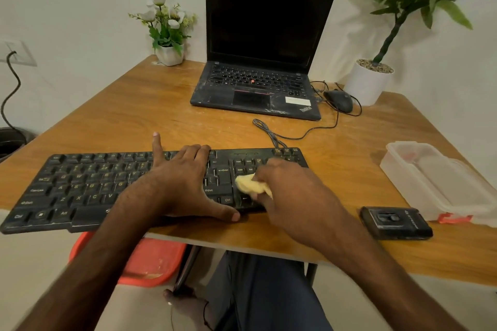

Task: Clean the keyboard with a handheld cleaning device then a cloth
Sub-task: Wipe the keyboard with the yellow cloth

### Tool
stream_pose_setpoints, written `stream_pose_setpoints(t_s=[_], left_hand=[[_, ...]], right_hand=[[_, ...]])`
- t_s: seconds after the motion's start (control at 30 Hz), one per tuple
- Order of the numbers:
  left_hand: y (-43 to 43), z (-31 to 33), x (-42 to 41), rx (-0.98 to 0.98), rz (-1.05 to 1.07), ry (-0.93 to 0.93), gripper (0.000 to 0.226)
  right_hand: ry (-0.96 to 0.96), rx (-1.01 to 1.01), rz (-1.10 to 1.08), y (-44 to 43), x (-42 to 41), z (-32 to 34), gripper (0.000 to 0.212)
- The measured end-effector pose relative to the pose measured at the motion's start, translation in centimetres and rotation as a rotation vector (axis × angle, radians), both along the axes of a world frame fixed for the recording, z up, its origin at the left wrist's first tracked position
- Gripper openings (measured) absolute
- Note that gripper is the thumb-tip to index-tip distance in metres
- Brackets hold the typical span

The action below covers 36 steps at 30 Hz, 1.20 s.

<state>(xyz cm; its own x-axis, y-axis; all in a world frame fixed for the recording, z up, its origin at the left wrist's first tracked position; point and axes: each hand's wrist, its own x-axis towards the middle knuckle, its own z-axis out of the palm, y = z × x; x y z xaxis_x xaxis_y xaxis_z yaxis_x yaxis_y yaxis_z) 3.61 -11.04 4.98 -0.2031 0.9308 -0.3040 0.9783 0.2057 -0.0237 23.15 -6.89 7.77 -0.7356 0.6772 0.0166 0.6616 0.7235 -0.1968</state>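
Notes wooden table, open black laptop at far side. Finds black keyboard along near edge. Records clear plastic container at right. Sees left hand flat across keyboard's middle, fingers spread; right hand just beside it, over right-end keys. Locates black handheld cleaning device near right, apart from keyboard, untouched. Finds yellow cloth pinched in right hand, pressed on keys.

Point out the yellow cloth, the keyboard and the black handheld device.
yellow cloth [250, 184], head view, its bunched middle.
keyboard [80, 185], head view, letter keys at its left.
black handheld device [395, 222], head view, its top face.
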Motion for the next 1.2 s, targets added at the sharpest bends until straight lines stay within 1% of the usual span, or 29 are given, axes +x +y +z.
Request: stream_pose_setpoints(t_s=[0.07,0.17,0.23,0.3,0.37,0.43,0.5,0.6,0.7,0.77,0.83,0.9,0.93,0.97,1.03,1.1,1.17,1.2], left_hand=[[0.1,-0.1,-0.1,-0.002,-0.005,-0.003,0.156],[0.2,-0.5,-0.3,-0.007,-0.020,-0.002,0.165],[0.2,-0.7,-0.5,-0.001,-0.026,-0.006,0.172],[0.2,-0.9,-0.6,0.008,-0.022,-0.013,0.172],[0.1,-0.9,-0.5,0.013,-0.007,-0.014,0.165],[0.1,-0.7,-0.4,0.004,0.005,-0.018,0.159],[0.0,-0.6,-0.3,0.001,0.006,-0.011,0.156],[0.1,-0.3,0.0,-0.022,0.009,0.019,0.155],[0.1,-0.2,0.1,-0.046,0.002,0.035,0.158],[-0.1,-0.2,0.2,-0.049,0.006,0.036,0.156],[-0.1,-0.2,0.2,-0.049,0.005,0.041,0.154],[0.0,-0.1,0.3,-0.053,0.003,0.046,0.153],[0.0,-0.1,0.3,-0.049,0.002,0.052,0.153],[0.0,-0.1,0.3,-0.048,0.003,0.056,0.153],[0.0,-0.1,0.3,-0.055,0.004,0.059,0.155],[0.1,-0.2,0.3,-0.048,0.001,0.071,0.155],[0.2,-0.2,0.4,-0.035,0.001,0.069,0.149],[0.1,-0.1,0.4,-0.029,0.001,0.067,0.147]], right_hand=[[-0.018,0.031,0.062,-1.0,-0.1,-0.1,0.045],[-0.003,0.216,0.145,-2.2,0.0,-1.7,0.051],[0.018,0.211,0.154,-2.5,1.0,-3.0,0.065],[-0.006,0.232,0.177,-2.5,2.3,-3.7,0.077],[0.019,0.298,0.148,-1.8,3.3,-4.0,0.071],[0.069,0.307,-0.010,-0.8,3.5,-4.0,0.065],[0.085,0.273,-0.103,-1.1,3.1,-4.2,0.069],[0.023,0.310,-0.077,-3.7,2.1,-5.1,0.076],[-0.002,0.249,-0.054,-5.5,2.3,-4.8,0.081],[0.062,0.217,-0.044,-4.9,3.3,-4.2,0.082],[0.206,0.205,-0.107,-3.2,4.0,-3.1,0.080],[0.243,0.227,-0.143,-2.1,3.6,-1.6,0.076],[0.215,0.235,-0.146,-2.1,3.0,-1.5,0.075],[0.145,0.234,-0.130,-2.5,2.1,-1.9,0.075],[0.032,0.194,-0.114,-4.3,0.9,-3.5,0.081],[0.012,0.189,-0.091,-5.8,0.9,-5.2,0.083],[0.023,0.206,-0.068,-6.5,1.8,-6.2,0.084],[0.059,0.231,-0.054,-6.7,2.3,-5.8,0.085]])
